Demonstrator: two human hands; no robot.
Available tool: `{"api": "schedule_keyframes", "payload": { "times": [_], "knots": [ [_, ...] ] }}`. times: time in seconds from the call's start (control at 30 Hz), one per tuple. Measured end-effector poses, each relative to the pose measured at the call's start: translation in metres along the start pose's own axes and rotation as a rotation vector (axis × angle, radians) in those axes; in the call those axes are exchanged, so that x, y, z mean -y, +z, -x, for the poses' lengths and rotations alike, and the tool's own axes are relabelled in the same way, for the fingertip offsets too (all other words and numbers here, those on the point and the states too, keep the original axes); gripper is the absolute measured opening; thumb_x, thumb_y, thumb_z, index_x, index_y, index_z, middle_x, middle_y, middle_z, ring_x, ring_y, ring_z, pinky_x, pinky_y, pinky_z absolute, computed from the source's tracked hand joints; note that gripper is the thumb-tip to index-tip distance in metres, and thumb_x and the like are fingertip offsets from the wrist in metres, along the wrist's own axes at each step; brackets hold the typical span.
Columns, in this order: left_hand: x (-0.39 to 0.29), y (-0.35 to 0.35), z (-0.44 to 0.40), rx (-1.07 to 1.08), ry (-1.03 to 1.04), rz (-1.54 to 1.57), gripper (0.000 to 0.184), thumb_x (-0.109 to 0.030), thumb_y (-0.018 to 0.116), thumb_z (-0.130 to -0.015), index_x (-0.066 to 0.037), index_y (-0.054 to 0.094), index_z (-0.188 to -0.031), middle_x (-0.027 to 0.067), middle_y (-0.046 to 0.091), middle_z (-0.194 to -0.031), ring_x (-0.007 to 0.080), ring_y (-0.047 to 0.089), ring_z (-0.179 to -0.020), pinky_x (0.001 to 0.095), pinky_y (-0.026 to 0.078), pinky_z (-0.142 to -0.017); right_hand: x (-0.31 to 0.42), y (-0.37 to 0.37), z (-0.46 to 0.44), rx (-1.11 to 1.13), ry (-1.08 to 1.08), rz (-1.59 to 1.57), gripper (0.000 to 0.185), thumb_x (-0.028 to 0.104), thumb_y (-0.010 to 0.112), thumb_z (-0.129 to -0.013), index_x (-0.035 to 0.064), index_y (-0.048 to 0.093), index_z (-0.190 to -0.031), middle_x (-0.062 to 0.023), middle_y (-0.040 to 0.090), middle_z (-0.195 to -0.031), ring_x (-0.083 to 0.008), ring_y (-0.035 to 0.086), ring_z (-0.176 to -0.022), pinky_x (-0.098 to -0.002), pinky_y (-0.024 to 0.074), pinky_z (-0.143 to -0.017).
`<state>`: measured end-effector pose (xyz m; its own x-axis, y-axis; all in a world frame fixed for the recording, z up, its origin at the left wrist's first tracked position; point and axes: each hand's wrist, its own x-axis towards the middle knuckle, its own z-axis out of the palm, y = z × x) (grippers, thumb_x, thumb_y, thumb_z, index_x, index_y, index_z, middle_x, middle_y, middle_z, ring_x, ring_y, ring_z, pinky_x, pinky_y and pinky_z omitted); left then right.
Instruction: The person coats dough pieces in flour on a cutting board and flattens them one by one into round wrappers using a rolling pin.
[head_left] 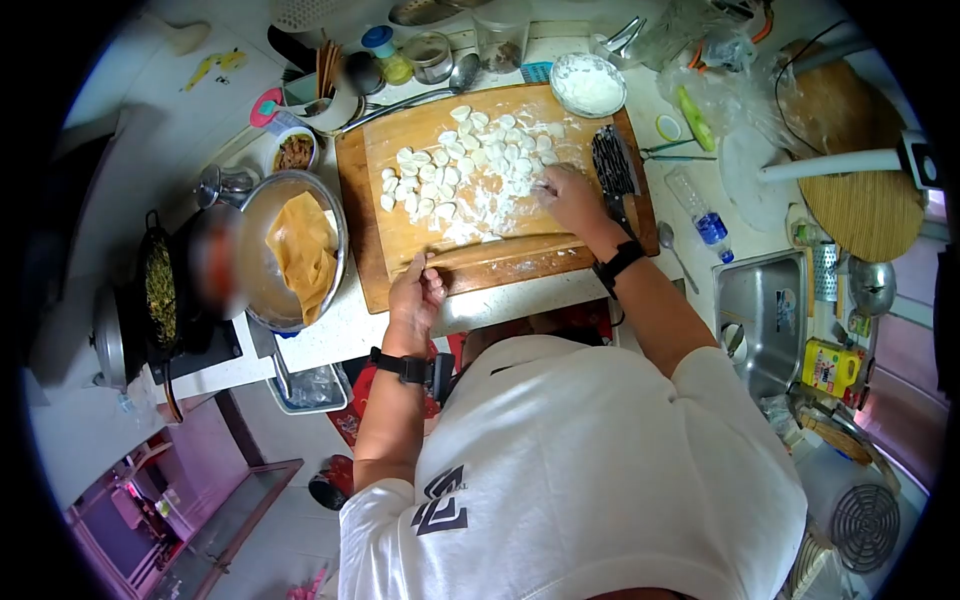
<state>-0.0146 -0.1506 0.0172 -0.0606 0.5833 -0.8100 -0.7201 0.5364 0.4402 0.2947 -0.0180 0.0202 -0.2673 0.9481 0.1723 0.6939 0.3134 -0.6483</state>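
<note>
Small white dough pieces (pixel 465 150), dusted with flour, lie in a loose group on a wooden board (pixel 385 130). At the right of the group, my right hand (pixel 568 198) is down over the floury patch with its fingers pressed together; anything in them is too small to make out. My left hand (pixel 416 292) is at the board's front left, fingers curled, thumb and forefinger at the end of a long thin wooden strip (pixel 505 252). Whether that strip is a rolling pin or part of the board, I cannot tell. A cleaver with a dark patterned blade (pixel 612 162) lies to the right of my right hand.
A bowl of flour (pixel 588 84) stands behind the board. At the left are a metal basin (pixel 258 235) with a tan cloth (pixel 303 250) and a pan of chopped greens (pixel 160 290). A plastic bottle (pixel 712 230) lies near the sink (pixel 765 320) at the right.
</note>
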Motion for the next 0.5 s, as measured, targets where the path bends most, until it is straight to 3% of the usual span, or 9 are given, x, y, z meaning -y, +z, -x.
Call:
{"api": "schedule_keyframes", "payload": {
  "times": [0.03, 0.1, 0.2, 0.23, 0.3, 0.33, 0.4, 0.43, 0.5],
  "knots": [
    [-0.001, 0.002, 0.0, -0.003, -0.002, -0.006, 0.017, -0.029, 0.066, -0.108, -0.012, 0.069, -0.11, -0.0009, 0.062, -0.068, 0.0139, 0.058, -0.055, 0.0263, 0.05, -0.051, 0.01, -0.007, 0.001, -0.002, 0.006, -0.004, 0.023, 0.024, 0.073, -0.091, 0.0024, 0.068, -0.085, -0.0208, 0.071, -0.086, -0.0425, 0.068, -0.085, -0.0537, 0.0537, -0.079],
    [-0.001, 0.005, -0.001, 0.015, 0.027, 0.02, 0.016, -0.029, 0.066, -0.108, -0.013, 0.068, -0.108, -0.0004, 0.062, -0.068, 0.014, 0.058, -0.056, 0.0264, 0.05, -0.051, 0.029, -0.024, 0.017, 0.347, 0.049, 0.033, 0.027, 0.026, 0.075, -0.094, 0.0008, 0.066, -0.098, -0.0202, 0.066, -0.091, -0.0394, 0.066, -0.092, -0.0494, 0.0537, -0.084],
    [-0.001, 0.006, -0.007, -0.022, 0.028, 0.015, 0.014, -0.027, 0.065, -0.109, -0.013, 0.067, -0.107, 0.0001, 0.062, -0.068, 0.014, 0.058, -0.056, 0.0264, 0.051, -0.052, 0.036, -0.017, 0.055, 0.324, -0.108, 0.188, 0.036, 0.03, 0.076, -0.093, 0.0003, 0.068, -0.112, -0.0215, 0.067, -0.118, -0.039, 0.063, -0.116, -0.0501, 0.0498, -0.103],
    [0.0, 0.004, -0.009, -0.022, 0.027, 0.014, 0.014, -0.027, 0.065, -0.109, -0.013, 0.067, -0.107, 0.0001, 0.062, -0.068, 0.014, 0.058, -0.056, 0.0264, 0.051, -0.052, 0.036, -0.011, 0.066, 0.324, -0.107, 0.187, 0.036, 0.03, 0.076, -0.093, 0.0003, 0.068, -0.112, -0.0215, 0.067, -0.118, -0.039, 0.063, -0.116, -0.0501, 0.0498, -0.103],
    [0.0, 0.007, -0.009, -0.06, 0.046, 0.021, 0.019, -0.03, 0.066, -0.108, -0.012, 0.067, -0.104, 0.0012, 0.064, -0.069, 0.0137, 0.059, -0.055, 0.0272, 0.05, -0.049, 0.034, 0.003, 0.079, 0.046, -0.24, 0.233, 0.048, 0.032, 0.078, -0.09, -0.0026, 0.068, -0.123, -0.0204, 0.063, -0.14, -0.0393, 0.055, -0.134, -0.0502, 0.0425, -0.115],
    [-0.001, 0.011, -0.007, -0.062, 0.045, 0.02, 0.019, -0.03, 0.066, -0.108, -0.012, 0.067, -0.104, 0.0012, 0.064, -0.069, 0.0137, 0.059, -0.055, 0.0272, 0.05, -0.049, 0.031, 0.008, 0.081, 0.047, -0.238, 0.231, 0.048, 0.032, 0.078, -0.09, -0.0026, 0.068, -0.123, -0.0204, 0.063, -0.14, -0.0393, 0.055, -0.134, -0.0502, 0.0425, -0.115],
    [-0.002, 0.022, -0.001, -0.225, 0.174, -0.331, 0.029, -0.037, 0.07, -0.106, -0.008, 0.067, -0.099, 0.0028, 0.064, -0.066, 0.0144, 0.059, -0.052, 0.0285, 0.046, -0.043, 0.028, 0.014, 0.085, 0.039, -0.213, 0.246, 0.053, 0.026, 0.076, -0.09, 0.0015, 0.065, -0.136, -0.0185, 0.06, -0.146, -0.0367, 0.051, -0.142, -0.0508, 0.0365, -0.121],
    [-0.005, 0.02, 0.001, -0.229, 0.17, -0.335, 0.029, -0.037, 0.07, -0.106, -0.008, 0.067, -0.099, 0.0028, 0.064, -0.066, 0.0144, 0.059, -0.052, 0.0285, 0.046, -0.043, 0.025, 0.015, 0.084, 0.042, -0.208, 0.241, 0.053, 0.026, 0.076, -0.09, 0.0015, 0.065, -0.136, -0.0185, 0.06, -0.146, -0.0367, 0.051, -0.142, -0.0508, 0.0365, -0.121],
    [-0.014, 0.013, 0.005, -0.212, 0.196, -0.744, 0.046, -0.046, 0.07, -0.104, -0.004, 0.069, -0.086, 0.0114, 0.065, -0.063, 0.022, 0.063, -0.051, 0.0342, 0.05, -0.051, 0.018, 0.014, 0.075, 0.058, -0.259, 0.274, 0.045, 0.019, 0.074, -0.089, 0.0055, 0.067, -0.132, -0.0158, 0.062, -0.143, -0.0365, 0.054, -0.139, -0.0502, 0.0391, -0.119]
  ]
}}
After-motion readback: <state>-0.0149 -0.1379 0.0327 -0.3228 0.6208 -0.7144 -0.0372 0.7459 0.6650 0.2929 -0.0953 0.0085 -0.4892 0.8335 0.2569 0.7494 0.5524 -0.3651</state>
